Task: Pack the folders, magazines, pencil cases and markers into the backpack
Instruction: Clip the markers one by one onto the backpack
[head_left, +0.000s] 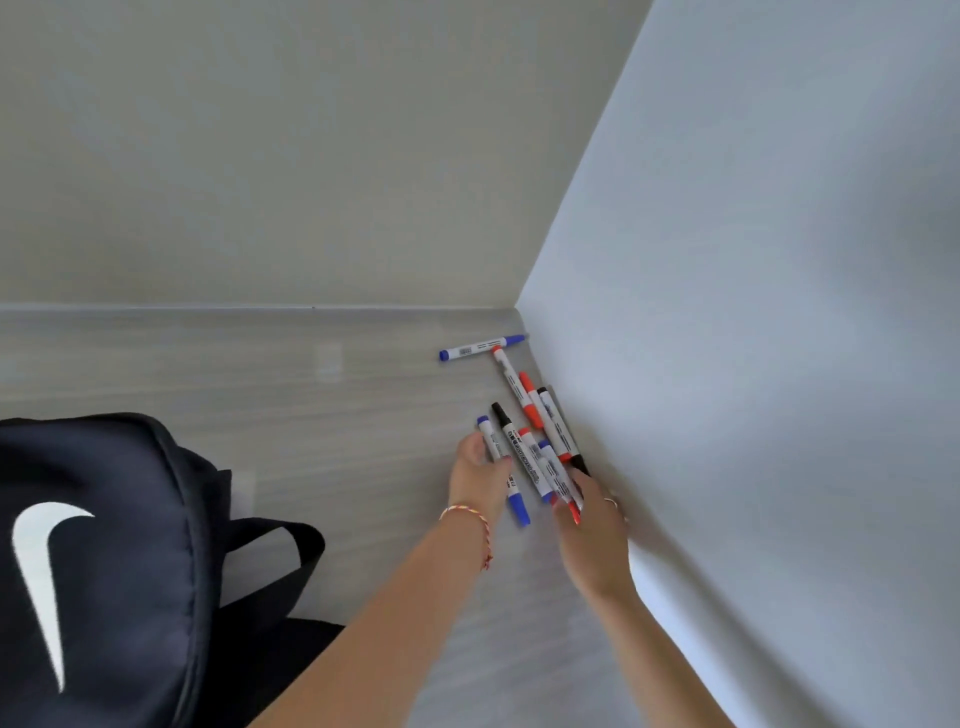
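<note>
Several white markers with blue, red and black caps lie in the table's far right corner, against the wall. One blue marker (482, 347) lies crosswise at the back, with a red marker (514, 387) below it. My left hand (480, 478) closes on a blue marker (501, 470) at the pile's left side. My right hand (592, 525) grips a bundle of markers (545, 467) at its near end. The black backpack (98, 571) with a white swoosh stands at the lower left. No folders, magazines or pencil cases are in view.
The grey wood-grain table (311, 415) ends at a beige wall (311, 156) behind and a white wall (753, 312) on the right. The backpack's black strap (280, 545) loops out toward my left forearm.
</note>
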